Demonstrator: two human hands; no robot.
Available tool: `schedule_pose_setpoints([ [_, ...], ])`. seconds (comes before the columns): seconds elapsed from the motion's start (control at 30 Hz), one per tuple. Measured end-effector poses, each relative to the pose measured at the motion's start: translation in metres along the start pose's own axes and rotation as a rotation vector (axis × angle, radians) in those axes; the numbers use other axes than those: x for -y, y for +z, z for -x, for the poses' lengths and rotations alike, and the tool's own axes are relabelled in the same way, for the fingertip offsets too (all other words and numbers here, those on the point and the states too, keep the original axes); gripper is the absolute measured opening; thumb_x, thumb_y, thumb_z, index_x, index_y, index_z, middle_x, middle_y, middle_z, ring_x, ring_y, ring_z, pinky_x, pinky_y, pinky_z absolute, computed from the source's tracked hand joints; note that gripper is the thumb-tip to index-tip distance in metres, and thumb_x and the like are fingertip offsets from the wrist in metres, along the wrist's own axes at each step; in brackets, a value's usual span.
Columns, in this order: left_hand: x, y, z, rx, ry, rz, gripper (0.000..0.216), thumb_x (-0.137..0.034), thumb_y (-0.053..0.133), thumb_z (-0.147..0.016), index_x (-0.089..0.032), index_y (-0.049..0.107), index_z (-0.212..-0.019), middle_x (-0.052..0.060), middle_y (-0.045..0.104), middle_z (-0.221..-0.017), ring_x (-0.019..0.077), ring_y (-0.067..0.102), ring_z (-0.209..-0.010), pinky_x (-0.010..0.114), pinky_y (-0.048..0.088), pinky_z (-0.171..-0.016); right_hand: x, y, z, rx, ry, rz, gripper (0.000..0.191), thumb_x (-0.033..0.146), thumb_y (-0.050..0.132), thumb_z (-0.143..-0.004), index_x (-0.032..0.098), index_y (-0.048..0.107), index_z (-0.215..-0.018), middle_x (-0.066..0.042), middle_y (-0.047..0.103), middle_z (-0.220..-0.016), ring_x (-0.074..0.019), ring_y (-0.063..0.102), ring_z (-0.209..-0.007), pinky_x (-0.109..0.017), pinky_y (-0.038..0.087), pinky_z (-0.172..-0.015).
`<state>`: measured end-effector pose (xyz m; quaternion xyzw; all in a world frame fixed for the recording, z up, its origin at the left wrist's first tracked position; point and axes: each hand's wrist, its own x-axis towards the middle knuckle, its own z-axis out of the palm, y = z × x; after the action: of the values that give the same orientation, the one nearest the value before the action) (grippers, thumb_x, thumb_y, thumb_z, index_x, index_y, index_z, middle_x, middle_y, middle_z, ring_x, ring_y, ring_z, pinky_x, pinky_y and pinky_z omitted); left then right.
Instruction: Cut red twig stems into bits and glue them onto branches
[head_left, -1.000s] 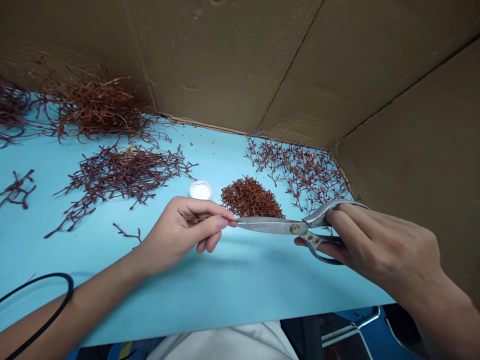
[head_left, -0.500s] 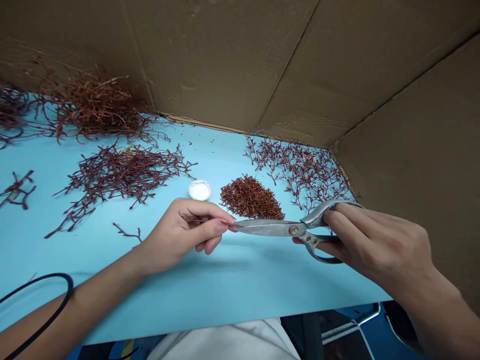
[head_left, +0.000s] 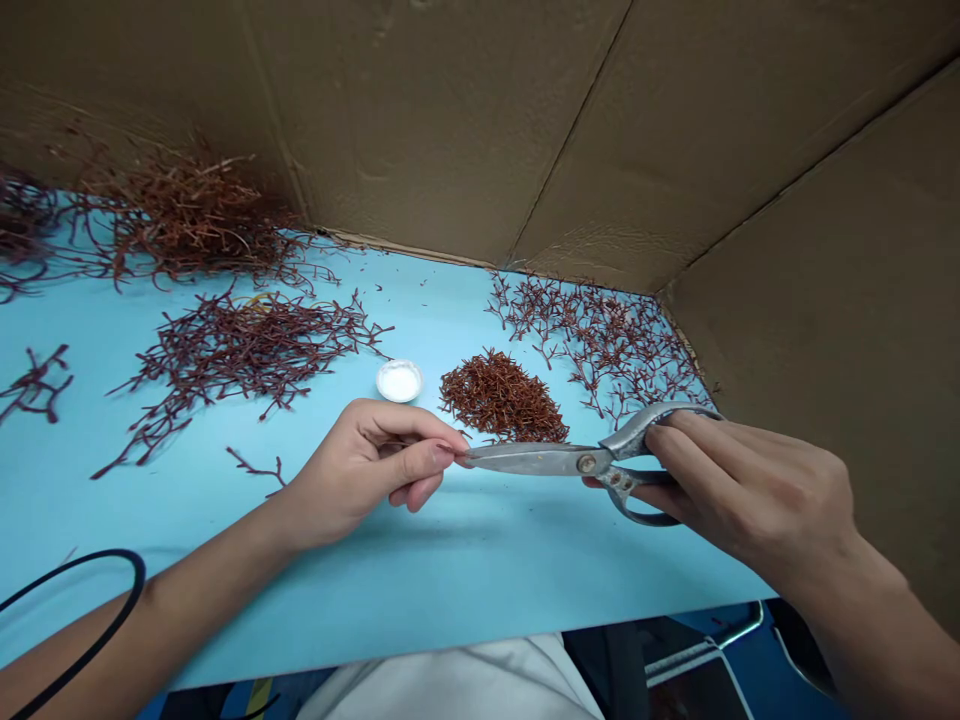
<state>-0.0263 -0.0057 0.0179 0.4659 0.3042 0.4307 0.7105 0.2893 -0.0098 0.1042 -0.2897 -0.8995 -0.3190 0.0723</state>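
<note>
A pair of metal scissors point(head_left: 540, 459) is in my right hand point(head_left: 757, 490), its blades closed and pointing left. My left hand point(head_left: 390, 460) pinches a thin brown stem between thumb and forefinger; the fingers hide most of it. The scissor tips meet the stem right at those fingertips. Just beyond the blades lies a heap of short brown cut pieces point(head_left: 504, 397). Behind my left hand stands a small round dish of white stuff point(head_left: 399, 381).
Bundles of brown branched twigs point(head_left: 247, 345) lie at the left, with a larger tangled pile point(head_left: 195, 215) behind. Small forked twigs point(head_left: 600, 335) spread at the back right. Cardboard walls point(head_left: 450, 120) close off the rear and right. A black cable point(head_left: 139, 580) loops over my left forearm.
Both hands stay almost in place. A small brown bit now shows beside the left fingertips, near the heap. The scissors have dipped very slightly.
</note>
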Motion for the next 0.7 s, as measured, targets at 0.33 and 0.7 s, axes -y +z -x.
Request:
schedule_pose_setpoints([
  [0.33, -0.005, 0.002, 0.0, -0.012, 0.009, 0.017, 0.012, -0.02, 0.078, -0.089, -0.025, 0.088, -0.088, -0.002, 0.059, -0.047, 0.0066, 0.043, -0.043, 0.018, 0.031, -0.043, 0.002, -0.004, 0.004, 0.048, 0.006, 0.03, 0.053, 0.045, 0.043, -0.112, 0.02, 0.06, -0.068, -0.002, 0.061, -0.063, -0.0148, 0.053, -0.054, -0.032, 0.034, -0.055],
  [0.7, -0.014, 0.006, 0.001, -0.069, 0.088, -0.141, 0.016, -0.013, 0.074, -0.085, -0.022, 0.088, -0.086, -0.002, 0.062, -0.046, 0.0074, 0.051, -0.042, 0.017, 0.037, -0.043, 0.004, -0.01, 0.006, 0.054, 0.006, 0.079, 0.048, 0.038, 0.05, -0.11, 0.021, 0.058, -0.066, -0.001, 0.058, -0.062, -0.0152, 0.051, -0.055, -0.031, 0.033, -0.054],
])
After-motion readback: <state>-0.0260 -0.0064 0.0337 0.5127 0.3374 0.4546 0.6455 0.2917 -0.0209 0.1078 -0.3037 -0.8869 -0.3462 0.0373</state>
